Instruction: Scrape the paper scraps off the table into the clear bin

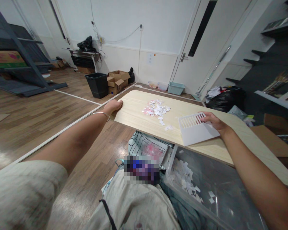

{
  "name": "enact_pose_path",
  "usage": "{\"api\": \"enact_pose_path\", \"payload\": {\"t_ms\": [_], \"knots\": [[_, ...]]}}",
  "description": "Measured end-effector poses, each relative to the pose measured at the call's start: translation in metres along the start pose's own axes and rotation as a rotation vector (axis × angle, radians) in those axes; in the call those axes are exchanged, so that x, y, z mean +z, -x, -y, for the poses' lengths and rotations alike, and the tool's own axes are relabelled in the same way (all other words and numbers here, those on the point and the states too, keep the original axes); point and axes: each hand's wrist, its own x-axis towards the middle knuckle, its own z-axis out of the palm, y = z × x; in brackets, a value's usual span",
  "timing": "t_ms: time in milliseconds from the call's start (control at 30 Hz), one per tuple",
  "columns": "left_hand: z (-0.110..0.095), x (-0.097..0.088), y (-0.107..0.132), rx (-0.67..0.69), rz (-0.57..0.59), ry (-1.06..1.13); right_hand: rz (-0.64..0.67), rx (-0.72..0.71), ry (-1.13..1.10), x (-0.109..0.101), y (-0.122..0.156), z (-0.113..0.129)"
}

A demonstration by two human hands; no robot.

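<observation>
My left hand point(113, 106) grips the far left corner of a light wooden board point(139, 118), fingers wrapped round its edge. My right hand point(212, 121) presses on a white plastic slotted panel point(196, 129) lying on the board's near side, fingers closed on its top edge. A pile of small white and pink paper scraps point(156, 109) lies in the middle of the board, with a few loose scraps point(168, 127) nearer the panel. Under the board's near edge stands a clear plastic bin point(206, 188) holding more white scraps.
A black waste bin point(97, 84) and open cardboard boxes point(117, 80) stand on the wooden floor beyond the board. A teal tray point(175, 88) sits by the white door. Black bags point(227, 99) lie at right, dark metal shelving point(16, 64) at far left.
</observation>
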Motion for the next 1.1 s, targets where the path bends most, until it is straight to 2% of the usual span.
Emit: {"api": "enact_pose_path", "payload": {"t_ms": [300, 500, 633, 767, 900, 1000, 1100], "knots": [[0.001, 0.001, -0.001, -0.01, -0.009, 0.023, -0.23, -0.088, -0.016, -0.003, -0.014, -0.007], [0.0, -0.001, 0.001, -0.002, 0.004, 0.018, -0.256, -0.041, -0.019, 0.002, -0.01, -0.005], [0.0, -0.003, 0.005, 0.01, 0.011, 0.008, -0.316, -0.012, -0.042, 0.005, -0.008, 0.002], [0.001, -0.005, 0.007, 0.024, 0.035, 0.002, -0.455, -0.009, -0.08, 0.009, -0.003, 0.019], [0.001, -0.005, 0.01, 0.024, 0.047, 0.002, -0.745, -0.052, -0.127, 0.016, 0.035, 0.029], [0.0, -0.007, 0.014, 0.037, 0.074, 0.016, -0.949, -0.058, -0.068, 0.02, 0.08, 0.016], [0.0, -0.01, 0.019, 0.047, 0.088, 0.031, -0.943, 0.019, 0.133, 0.026, 0.115, -0.005]]}}
